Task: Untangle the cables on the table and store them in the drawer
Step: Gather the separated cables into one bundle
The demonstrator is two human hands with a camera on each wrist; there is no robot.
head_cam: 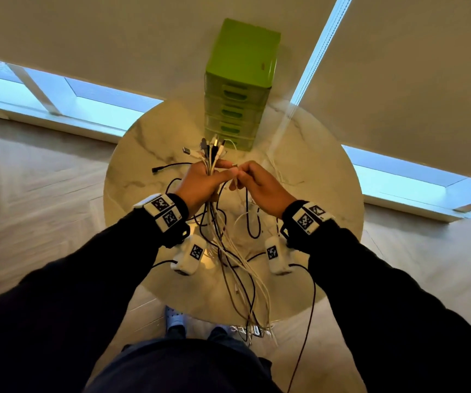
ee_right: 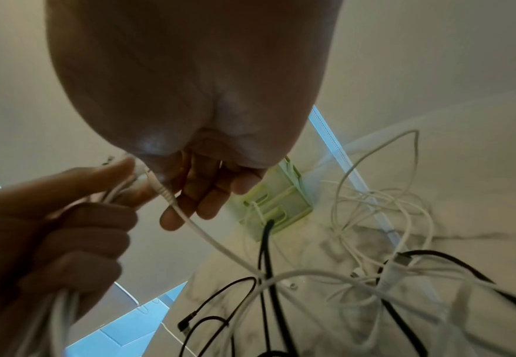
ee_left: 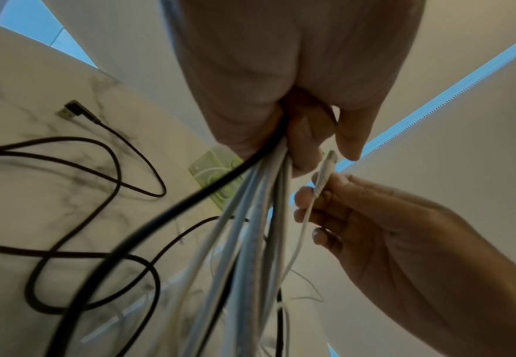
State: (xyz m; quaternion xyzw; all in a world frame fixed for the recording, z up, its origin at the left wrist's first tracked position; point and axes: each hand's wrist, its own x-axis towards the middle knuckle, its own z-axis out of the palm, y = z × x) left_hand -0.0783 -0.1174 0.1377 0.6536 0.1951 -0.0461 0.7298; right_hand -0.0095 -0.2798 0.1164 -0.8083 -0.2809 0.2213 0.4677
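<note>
1. Left hand [head_cam: 200,181] clenched round a bundle of cables [head_cam: 211,154], plugs gathered upward, probably to keep sorted ends together.
2. Right hand [head_cam: 260,184] pinching a white plug [ee_left: 323,172] beside it, seemingly adding it.
3. Loose cables [ee_right: 382,217] on the table [head_cam: 328,194]; green drawers [head_cam: 235,114] behind, closed.
4. No readable writing; wrist markers only.
</note>
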